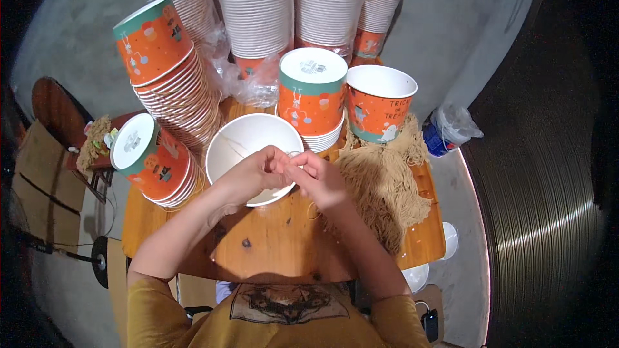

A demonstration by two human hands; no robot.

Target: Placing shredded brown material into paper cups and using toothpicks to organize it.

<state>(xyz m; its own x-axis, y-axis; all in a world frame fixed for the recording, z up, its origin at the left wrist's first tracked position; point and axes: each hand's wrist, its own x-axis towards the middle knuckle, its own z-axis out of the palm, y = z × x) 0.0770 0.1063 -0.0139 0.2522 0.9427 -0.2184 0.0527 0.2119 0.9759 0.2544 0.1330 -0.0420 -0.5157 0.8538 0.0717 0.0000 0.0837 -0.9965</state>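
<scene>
A paper bucket (248, 132) stands in front of me, its white inside facing up at me. Over its near right rim, my left hand (261, 171) and my right hand (316, 180) meet with their fingertips pinched together. Both are closed on a thin tan string (233, 147), part of which shows against the bucket's white inside; what lies right between the fingertips is mostly hidden. To the right of my right hand lies a heap of tan strings (380, 187) with loose ends trailing toward the table's front edge.
Behind the strings stands an upright orange bucket (380, 106). Upside-down bucket stacks stand behind the open bucket (311, 106) and at the left (155, 161), with a taller leaning stack (164, 58). Plastic-wrapped stacks (255, 13) line the back of the wooden table (258, 251). A blue pail (438, 136) stands beyond its right edge.
</scene>
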